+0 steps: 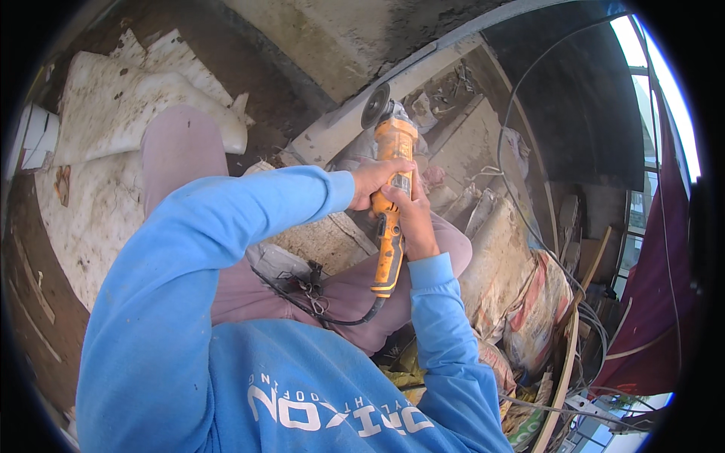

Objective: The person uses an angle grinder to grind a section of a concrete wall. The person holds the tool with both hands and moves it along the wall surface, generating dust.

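Observation:
An orange angle grinder (395,140) lies lengthwise between my hands, its dark disc (375,105) at the far end. My left hand (375,180) is wrapped round the middle of its body from the left. From the right, my right hand (412,214) grips the body just behind that, above the rear handle. The disc is beside a long pale slab edge (336,132); whether it touches cannot be made out. A black power cord (351,322) leaves the handle's near end and curves left across my lap.
Stained white sheets (98,113) cover the floor at left. Filled sacks (521,294) and rubble lie to the right. Loose cables (513,189) hang across the right side, near a leaning wooden strip (563,377) and a maroon cloth (649,302). A concrete wall (317,38) stands ahead.

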`<state>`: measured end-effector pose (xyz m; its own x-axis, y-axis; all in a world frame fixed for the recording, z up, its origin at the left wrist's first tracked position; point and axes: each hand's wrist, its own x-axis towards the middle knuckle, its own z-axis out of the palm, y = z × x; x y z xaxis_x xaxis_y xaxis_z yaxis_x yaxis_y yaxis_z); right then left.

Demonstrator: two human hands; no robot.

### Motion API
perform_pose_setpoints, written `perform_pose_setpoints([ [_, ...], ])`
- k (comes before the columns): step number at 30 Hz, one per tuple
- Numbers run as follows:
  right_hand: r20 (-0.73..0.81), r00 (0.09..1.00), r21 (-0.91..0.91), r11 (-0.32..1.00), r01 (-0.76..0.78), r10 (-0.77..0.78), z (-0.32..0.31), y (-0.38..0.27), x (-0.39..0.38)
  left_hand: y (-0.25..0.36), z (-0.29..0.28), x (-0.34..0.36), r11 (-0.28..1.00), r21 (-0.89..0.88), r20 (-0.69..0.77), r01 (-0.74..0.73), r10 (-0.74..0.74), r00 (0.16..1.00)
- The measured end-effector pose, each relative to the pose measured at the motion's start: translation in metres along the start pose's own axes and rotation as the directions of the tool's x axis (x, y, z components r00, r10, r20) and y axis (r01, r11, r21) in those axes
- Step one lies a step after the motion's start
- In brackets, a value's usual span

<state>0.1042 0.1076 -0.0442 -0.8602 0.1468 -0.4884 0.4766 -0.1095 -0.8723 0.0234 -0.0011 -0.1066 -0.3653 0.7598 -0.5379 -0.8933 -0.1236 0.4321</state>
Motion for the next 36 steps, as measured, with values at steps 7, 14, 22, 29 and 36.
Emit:
perform_pose_setpoints([
  [7, 0.026, 0.999, 0.008, 1.0, 0.022, -0.022, 0.001, 0.002, 0.001, 0.002, 0.004, -0.009, 0.999, -0.006, -0.003, -0.038, 0.038, 0.999],
  [14, -0.006, 0.999, 0.027, 0.999, 0.034, -0.033, 0.001, 0.004, 0.004, -0.005, -0.007, 0.008, 0.994, -0.088, 0.016, -0.058, 0.06, 0.998],
  [22, -0.062, 0.998, -0.032, 0.999, 0.007, -0.009, -0.004, 0.0, 0.002, -0.002, -0.003, 0.007, 0.991, -0.101, 0.058, -0.082, 0.088, 0.994],
  [29, -0.067, 0.997, -0.042, 0.998, 0.043, -0.045, 0.003, -0.007, -0.006, -0.001, -0.001, 0.004, 0.995, -0.085, 0.073, -0.052, 0.058, 0.996],
  [36, -0.038, 0.997, -0.013, 0.997, 0.074, -0.075, 0.003, -0.011, -0.008, 0.003, 0.009, -0.008, 0.991, -0.045, -0.002, -0.129, 0.129, 0.992],
])
